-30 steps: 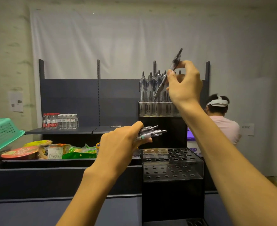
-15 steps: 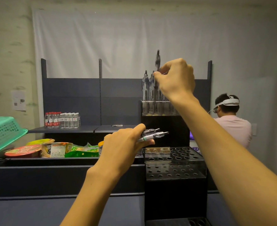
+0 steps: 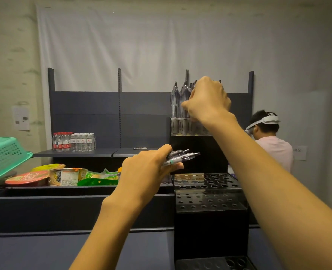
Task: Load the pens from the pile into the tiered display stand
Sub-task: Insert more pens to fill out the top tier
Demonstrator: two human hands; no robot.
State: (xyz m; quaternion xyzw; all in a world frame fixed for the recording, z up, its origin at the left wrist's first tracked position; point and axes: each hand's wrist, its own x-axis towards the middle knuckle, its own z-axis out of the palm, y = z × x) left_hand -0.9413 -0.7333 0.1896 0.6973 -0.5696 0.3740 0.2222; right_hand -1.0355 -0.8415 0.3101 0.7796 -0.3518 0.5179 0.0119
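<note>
At top tier, right hand (image 3: pixel 208 100) among clear-barrel pens (image 3: pixel 177 100) — left hand (image 3: pixel 147 172) w/ bundle (image 3: pixel 180 155).

— What's on the far shelf?
— A block of small water bottles (image 3: pixel 74 142), red labels at the left end, white ones to the right, standing together on the dark shelf (image 3: pixel 73 153).
— And nearer?
— A green mesh basket (image 3: pixel 2 155) tilts in from the left edge. Beside it, snack packs lie in a dark trough: a red-lidded instant noodle cup (image 3: pixel 27 178) on its side, another tub next to it, then a green packet (image 3: pixel 98 179).
— Behind all that?
— A white sheet (image 3: pixel 141 47) hangs on the wall, a paper notice (image 3: pixel 21 117) to its left. At right, a person in a pink shirt (image 3: pixel 274 151) wears a white headset.
</note>
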